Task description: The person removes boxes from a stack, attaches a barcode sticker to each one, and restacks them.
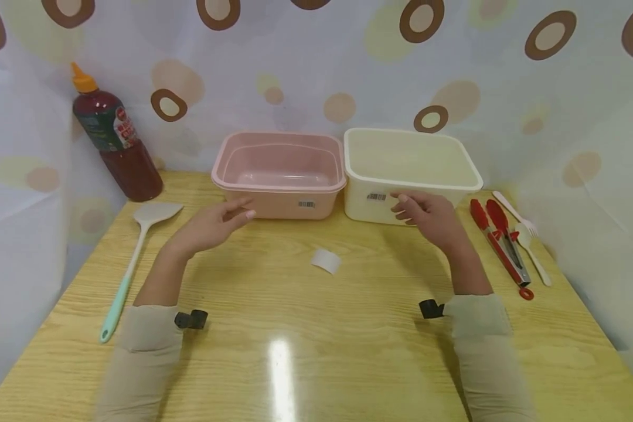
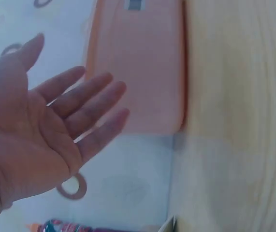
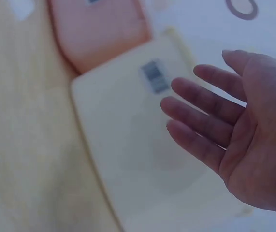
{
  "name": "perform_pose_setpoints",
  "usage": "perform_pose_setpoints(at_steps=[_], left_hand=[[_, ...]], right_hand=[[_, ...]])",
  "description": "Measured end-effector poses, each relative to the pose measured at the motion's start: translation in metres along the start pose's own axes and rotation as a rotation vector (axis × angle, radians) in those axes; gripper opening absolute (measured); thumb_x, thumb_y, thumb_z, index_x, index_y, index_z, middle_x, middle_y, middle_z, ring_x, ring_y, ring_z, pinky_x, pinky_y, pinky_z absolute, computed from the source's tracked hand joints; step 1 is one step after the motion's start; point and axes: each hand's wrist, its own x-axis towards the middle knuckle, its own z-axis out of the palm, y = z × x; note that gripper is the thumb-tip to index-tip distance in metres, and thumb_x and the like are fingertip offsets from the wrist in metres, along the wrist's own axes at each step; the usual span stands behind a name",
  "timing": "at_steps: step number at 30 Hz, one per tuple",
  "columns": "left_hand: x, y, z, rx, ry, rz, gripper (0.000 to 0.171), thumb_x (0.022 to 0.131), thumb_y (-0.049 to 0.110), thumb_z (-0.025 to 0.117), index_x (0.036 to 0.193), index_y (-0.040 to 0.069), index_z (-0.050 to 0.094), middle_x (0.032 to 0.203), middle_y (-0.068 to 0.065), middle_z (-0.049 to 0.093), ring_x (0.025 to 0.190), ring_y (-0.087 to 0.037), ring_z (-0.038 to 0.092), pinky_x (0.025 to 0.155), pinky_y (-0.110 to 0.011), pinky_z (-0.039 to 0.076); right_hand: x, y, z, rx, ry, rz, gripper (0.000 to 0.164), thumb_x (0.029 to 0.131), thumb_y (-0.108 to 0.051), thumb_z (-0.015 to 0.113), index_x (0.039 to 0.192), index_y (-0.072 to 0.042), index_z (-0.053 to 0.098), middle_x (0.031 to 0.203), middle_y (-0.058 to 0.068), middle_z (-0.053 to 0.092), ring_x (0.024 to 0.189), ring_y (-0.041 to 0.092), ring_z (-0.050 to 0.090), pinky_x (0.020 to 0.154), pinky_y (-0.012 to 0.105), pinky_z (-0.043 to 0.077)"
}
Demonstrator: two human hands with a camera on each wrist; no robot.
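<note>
My left hand [image 1: 211, 227] hovers in front of the pink plastic bin [image 1: 279, 202], fingers extended and holding nothing. In the left wrist view its palm [image 2: 31, 130] is spread, with the fingers apart. Over on the right, my right hand [image 1: 427, 215] is raised before the cream plastic bin [image 1: 361, 202], also holding nothing. The right wrist view shows that palm [image 3: 258, 135] facing the camera with fairly straight fingers. Both bins stand side by side against the back wall, each with a barcode sticker on its front. A small white piece [image 1: 326, 261] lies on the table between the hands.
At left stand a red sauce bottle [image 1: 121, 146] with an orange cap and, lying flat, a turner [image 1: 129, 275] with a mint handle. Red-tipped tongs [image 1: 506, 252], a fork [image 1: 514, 212] and a spoon [image 1: 533, 255] lie at right. Patterned curtain surrounds the wooden table [image 1: 348, 351].
</note>
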Motion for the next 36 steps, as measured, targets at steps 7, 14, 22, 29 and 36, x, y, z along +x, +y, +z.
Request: perform_pose_setpoints(at_steps=[7, 14, 22, 29, 36], left_hand=[[-0.018, 0.002, -0.043, -0.243, 0.332, -0.07, 0.062, 0.099, 0.066, 0.043, 0.155, 0.041, 0.038, 0.15, -0.007, 0.056, 0.129, -0.031, 0.061, 0.107, -0.05, 0.049], [-0.003, -0.014, -0.075, -0.271, 0.424, -0.156, 0.07, 0.096, 0.073, 0.04, 0.159, 0.047, 0.021, 0.17, 0.001, 0.019, 0.153, -0.037, 0.028, 0.124, -0.059, 0.019], [0.026, -0.033, -0.078, -0.402, 0.344, -0.244, 0.078, 0.096, 0.072, 0.042, 0.161, 0.044, 0.009, 0.172, 0.005, 0.001, 0.159, -0.03, 0.01, 0.126, -0.056, 0.017], [0.052, -0.032, -0.067, -0.477, 0.252, -0.263, 0.077, 0.102, 0.058, 0.045, 0.162, 0.04, 0.0, 0.173, -0.003, 0.006, 0.156, -0.036, 0.019, 0.124, -0.059, 0.022], [0.068, -0.029, -0.054, -0.549, 0.233, -0.266, 0.074, 0.105, 0.045, 0.047, 0.163, 0.039, 0.001, 0.17, -0.007, 0.021, 0.151, -0.032, 0.034, 0.123, -0.057, 0.027]], right_hand=[[-0.001, -0.009, -0.07, 0.17, 0.239, -0.017, 0.045, 0.106, -0.039, 0.051, 0.135, -0.009, 0.065, 0.102, -0.016, 0.076, 0.094, -0.002, 0.071, 0.082, 0.013, 0.055], [0.009, 0.0, -0.124, 0.43, 0.486, 0.221, 0.049, 0.097, -0.052, 0.059, 0.136, -0.024, 0.066, 0.128, -0.01, 0.071, 0.122, 0.007, 0.065, 0.109, 0.021, 0.046], [0.032, 0.033, -0.134, 0.294, 0.283, 0.481, 0.067, 0.097, -0.067, 0.042, 0.158, -0.04, 0.031, 0.168, 0.002, 0.028, 0.155, 0.029, 0.027, 0.124, 0.047, 0.028], [0.051, 0.047, -0.117, 0.173, 0.078, 0.539, 0.081, 0.098, -0.07, 0.035, 0.163, -0.034, 0.004, 0.172, 0.011, 0.007, 0.152, 0.043, 0.026, 0.119, 0.057, 0.031], [0.059, 0.052, -0.109, 0.199, 0.049, 0.566, 0.073, 0.106, -0.053, 0.038, 0.164, -0.028, 0.003, 0.172, 0.014, 0.009, 0.142, 0.04, 0.036, 0.117, 0.054, 0.037]])
